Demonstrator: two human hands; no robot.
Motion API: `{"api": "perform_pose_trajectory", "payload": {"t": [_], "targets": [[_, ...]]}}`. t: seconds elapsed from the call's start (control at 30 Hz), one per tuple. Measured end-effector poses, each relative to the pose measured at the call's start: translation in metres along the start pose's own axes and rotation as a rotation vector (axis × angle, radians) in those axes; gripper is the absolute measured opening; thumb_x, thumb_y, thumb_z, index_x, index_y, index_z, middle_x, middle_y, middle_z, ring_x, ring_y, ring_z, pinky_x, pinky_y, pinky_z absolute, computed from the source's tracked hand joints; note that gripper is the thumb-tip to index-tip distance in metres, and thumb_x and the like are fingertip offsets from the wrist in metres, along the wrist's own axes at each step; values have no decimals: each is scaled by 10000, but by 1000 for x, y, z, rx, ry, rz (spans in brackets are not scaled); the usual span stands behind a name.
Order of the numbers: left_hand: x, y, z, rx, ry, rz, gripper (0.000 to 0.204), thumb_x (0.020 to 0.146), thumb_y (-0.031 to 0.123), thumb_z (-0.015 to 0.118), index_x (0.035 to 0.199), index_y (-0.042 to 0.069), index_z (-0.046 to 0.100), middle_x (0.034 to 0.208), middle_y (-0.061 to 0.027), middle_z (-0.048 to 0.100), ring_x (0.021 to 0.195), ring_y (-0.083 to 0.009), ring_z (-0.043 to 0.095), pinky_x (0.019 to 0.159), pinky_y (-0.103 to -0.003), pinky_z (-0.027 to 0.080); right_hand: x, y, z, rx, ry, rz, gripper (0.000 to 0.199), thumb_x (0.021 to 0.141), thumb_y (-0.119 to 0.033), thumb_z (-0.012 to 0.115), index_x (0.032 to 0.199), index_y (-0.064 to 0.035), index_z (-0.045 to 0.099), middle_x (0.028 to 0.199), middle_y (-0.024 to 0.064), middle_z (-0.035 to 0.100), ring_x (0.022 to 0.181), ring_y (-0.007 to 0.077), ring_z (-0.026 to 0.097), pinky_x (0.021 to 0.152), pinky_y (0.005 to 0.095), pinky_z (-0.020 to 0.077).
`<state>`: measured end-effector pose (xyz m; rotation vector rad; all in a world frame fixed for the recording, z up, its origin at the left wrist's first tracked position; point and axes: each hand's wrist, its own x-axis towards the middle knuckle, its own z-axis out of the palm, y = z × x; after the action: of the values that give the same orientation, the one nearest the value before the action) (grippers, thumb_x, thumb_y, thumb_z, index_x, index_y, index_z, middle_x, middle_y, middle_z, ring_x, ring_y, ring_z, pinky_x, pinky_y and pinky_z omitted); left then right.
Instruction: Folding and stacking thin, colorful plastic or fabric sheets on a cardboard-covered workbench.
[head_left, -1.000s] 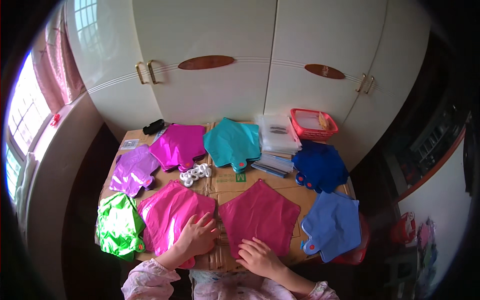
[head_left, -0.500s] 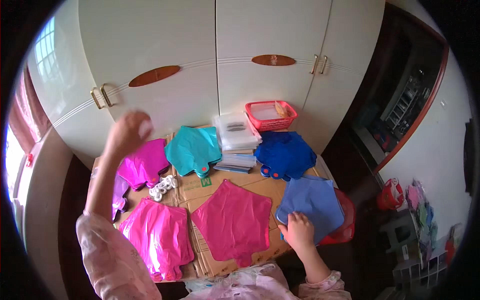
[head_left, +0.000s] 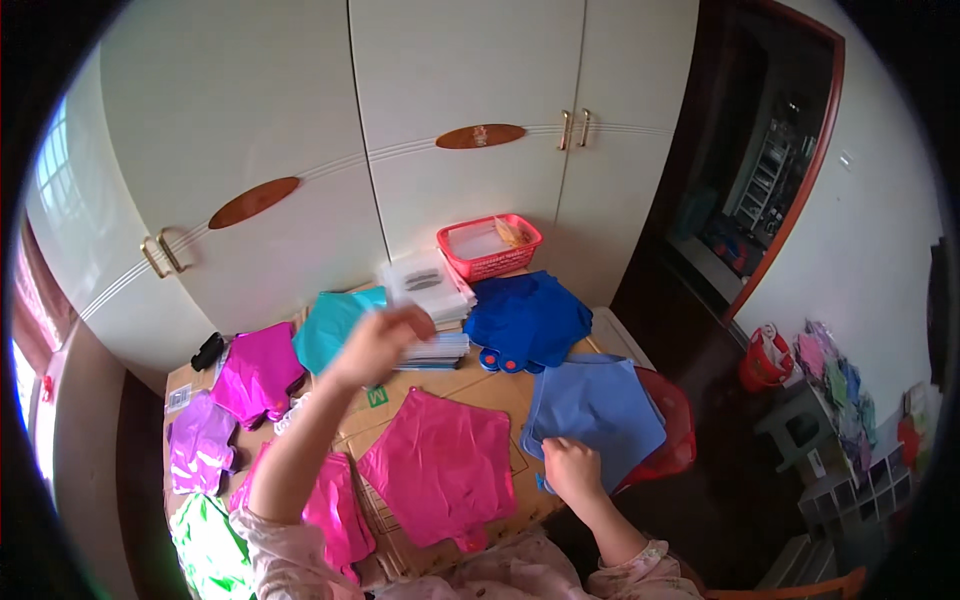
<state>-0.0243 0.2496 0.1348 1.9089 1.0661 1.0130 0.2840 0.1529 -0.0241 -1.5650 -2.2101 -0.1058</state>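
My left hand [head_left: 388, 345], smeared by motion, is over the table near the teal piece [head_left: 330, 322] and the stack of clear plastic bags [head_left: 425, 285]; whether it holds anything does not show. With curled fingers, my right hand [head_left: 574, 468] grips the near left edge of a stack of light blue flat pieces [head_left: 600, 410]. A small blue tab [head_left: 545, 483] pokes out beside it. Between my arms lies a flat, six-cornered shiny pink piece [head_left: 440, 465]. Another shiny pink stack [head_left: 335, 505] is partly hidden under my left forearm.
Dark blue [head_left: 530, 320], magenta [head_left: 258, 375], lilac [head_left: 202, 440] and green [head_left: 210, 545] stacks lie around the cardboard-covered table [head_left: 400, 560]. A red basket [head_left: 490, 262] stands at the back against white cupboards [head_left: 290, 100]. A red stool [head_left: 672, 415] is by the right edge.
My left hand has swept right and down, from above the magenta stack to near the teal one. My right hand's fingers have curled in at the light blue edge. The view has shifted.
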Motion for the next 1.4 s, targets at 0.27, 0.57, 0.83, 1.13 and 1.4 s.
{"api": "perform_pose_trajectory", "payload": {"t": [0.27,0.57,0.83,1.13,1.4], "targets": [[-39,-26,138,575,-351,453,325,782,199,652,1075,63,615,1044,-103,635,1023,-269,595,869,-391,463,2,12,-6,392,147,135,88,754,-140,709,762,-58,677,713,109,660,625,290,642,560,372,491],[-33,-40,170,706,-391,531,441,723,227,698,1131,87,605,1117,-33,573,1058,-211,532,907,-364,421,3,21,-9,703,18,327,192,717,-180,777,735,-17,677,658,115,657,573,209,653,532,308,479],[-36,-46,176,865,-336,713,328,776,259,623,1072,116,617,1129,-17,568,1066,-176,509,871,-341,407,7,26,-10,813,-29,373,173,736,-134,772,746,2,666,643,86,658,574,123,618,541,276,469],[-44,-73,195,827,-371,715,336,851,190,494,1174,138,571,1243,-139,569,1174,-265,545,980,-386,425,3,65,-1,1345,77,666,163,810,-4,673,914,-30,551,831,32,607,738,98,577,661,236,474],[-43,-63,200,863,-369,752,462,876,172,458,1311,315,525,1175,-179,582,1058,-281,605,928,-378,469,-9,231,-80,1192,694,697,163,778,-61,660,820,-111,510,773,-22,486,722,90,463,653,261,417]]}}
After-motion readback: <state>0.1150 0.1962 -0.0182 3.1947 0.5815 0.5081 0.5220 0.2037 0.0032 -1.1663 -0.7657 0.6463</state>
